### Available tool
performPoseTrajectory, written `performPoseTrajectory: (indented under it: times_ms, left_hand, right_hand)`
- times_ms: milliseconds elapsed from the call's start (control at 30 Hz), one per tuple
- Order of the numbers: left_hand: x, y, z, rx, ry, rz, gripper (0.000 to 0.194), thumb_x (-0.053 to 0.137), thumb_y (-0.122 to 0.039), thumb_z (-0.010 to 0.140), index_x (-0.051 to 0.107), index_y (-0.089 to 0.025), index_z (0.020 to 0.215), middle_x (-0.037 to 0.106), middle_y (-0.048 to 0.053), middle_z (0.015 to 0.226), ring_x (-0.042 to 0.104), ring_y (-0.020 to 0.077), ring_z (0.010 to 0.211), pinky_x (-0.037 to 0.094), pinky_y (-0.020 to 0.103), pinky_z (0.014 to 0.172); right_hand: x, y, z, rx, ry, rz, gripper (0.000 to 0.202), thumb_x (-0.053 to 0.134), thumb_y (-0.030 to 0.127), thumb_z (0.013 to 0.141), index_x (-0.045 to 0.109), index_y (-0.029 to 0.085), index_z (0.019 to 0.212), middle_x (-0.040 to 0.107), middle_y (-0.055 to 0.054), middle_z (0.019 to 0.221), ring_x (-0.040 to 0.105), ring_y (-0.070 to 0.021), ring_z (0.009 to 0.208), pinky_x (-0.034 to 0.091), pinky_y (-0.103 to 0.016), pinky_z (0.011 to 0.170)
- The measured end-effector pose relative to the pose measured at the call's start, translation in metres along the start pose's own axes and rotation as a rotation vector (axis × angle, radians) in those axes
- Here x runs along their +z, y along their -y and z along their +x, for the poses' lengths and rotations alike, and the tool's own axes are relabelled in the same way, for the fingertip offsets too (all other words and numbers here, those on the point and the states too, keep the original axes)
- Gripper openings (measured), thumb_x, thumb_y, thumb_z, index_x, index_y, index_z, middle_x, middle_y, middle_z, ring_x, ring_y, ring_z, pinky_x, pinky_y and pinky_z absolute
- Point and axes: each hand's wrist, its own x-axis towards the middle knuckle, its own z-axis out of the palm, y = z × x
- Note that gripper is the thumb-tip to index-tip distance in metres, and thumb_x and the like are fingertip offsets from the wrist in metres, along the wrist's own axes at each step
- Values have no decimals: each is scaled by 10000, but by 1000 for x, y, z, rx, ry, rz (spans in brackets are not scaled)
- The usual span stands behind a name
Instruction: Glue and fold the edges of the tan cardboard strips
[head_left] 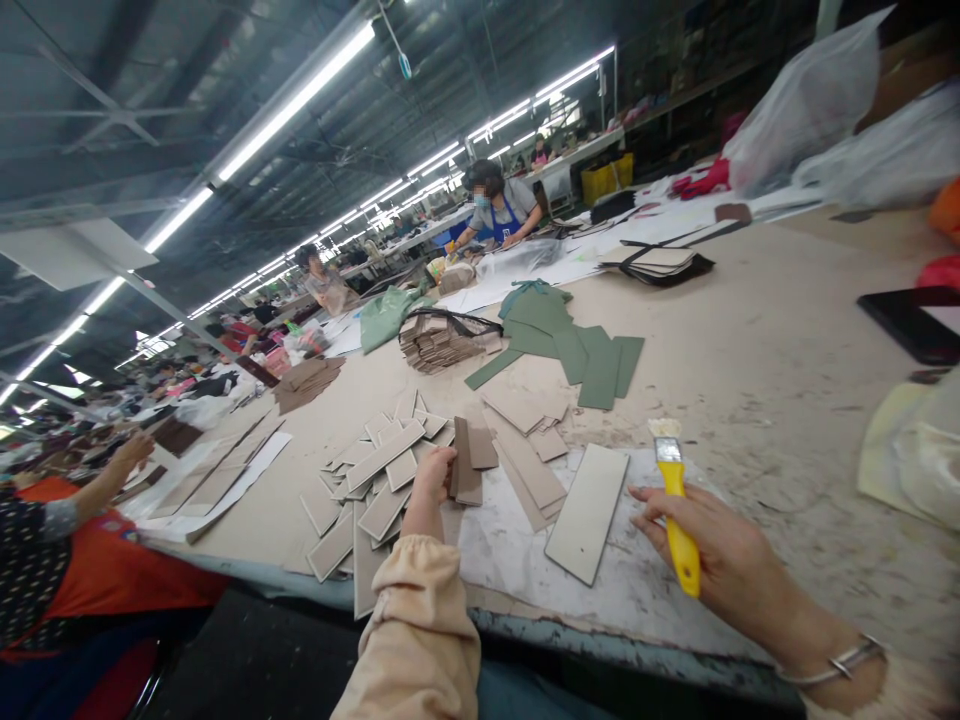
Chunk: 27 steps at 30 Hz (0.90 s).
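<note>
My left hand point(429, 488) is closed on the edge of a narrow brown piece point(468, 475), which looks like leather or coated board. A pile of pale-edged rectangular pieces point(382, 455) lies just left of it. Yellow-handled, the paintbrush point(681, 540) rests in my right hand point(720, 550), bristles pointing up and away and coated with something whitish. Between the hands a pale rectangular panel point(589, 512) lies flat on a whitish sheet point(502, 545). Several beige strips point(529, 465) lie beside that panel.
Green pieces point(592, 360) and a bundled brown stack point(442, 340) lie farther back on the table point(750, 330). A dark tablet-like object point(911, 325) is at the right. A co-worker's arm point(105, 480) reaches in at the left; another person point(501, 208) works across the table.
</note>
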Motion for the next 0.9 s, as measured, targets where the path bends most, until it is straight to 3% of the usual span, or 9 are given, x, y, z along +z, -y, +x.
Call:
performPoseTrajectory:
  times_ms: [200,333,500,700,900]
  left_hand:
    - [-6,-4,-5,-83,72,38,323,549,-341,895,546,-148,1155,582,82,1130,597,192,949,527,392,799]
    - [0,-4,-8,-76,121,30,247,544,-333,900,578,-129,1036,613,36,926,594,120,729,524,282,636]
    - [2,-1,-9,-44,170,-27,240,726,-324,738,572,-146,782,540,-53,571,464,49,430,308,162,400]
    - [0,1,-8,-53,203,-95,289,752,-367,679,551,-165,731,587,-36,558,528,74,443,320,173,405]
    - [-2,-1,-5,-72,156,-109,309,745,-378,685,516,-171,701,583,-41,572,521,67,445,341,174,421]
  right_hand:
    - [2,0,-1,-28,9,-12,84,567,237,872,564,200,947,689,-74,977,639,-223,952,508,-343,825]
    - [4,-1,-3,-46,9,-1,114,574,231,868,568,194,976,685,-79,984,633,-225,968,506,-352,843]
    - [7,-1,-5,-45,34,1,115,571,237,872,569,202,981,686,-68,982,632,-219,954,509,-348,823]
    - [9,-2,-7,-65,33,-2,139,574,214,874,551,183,1007,675,-89,1006,607,-215,976,493,-356,839]
    - [8,0,-6,-52,50,15,127,568,195,874,547,189,999,666,-91,1017,606,-215,981,485,-355,842]
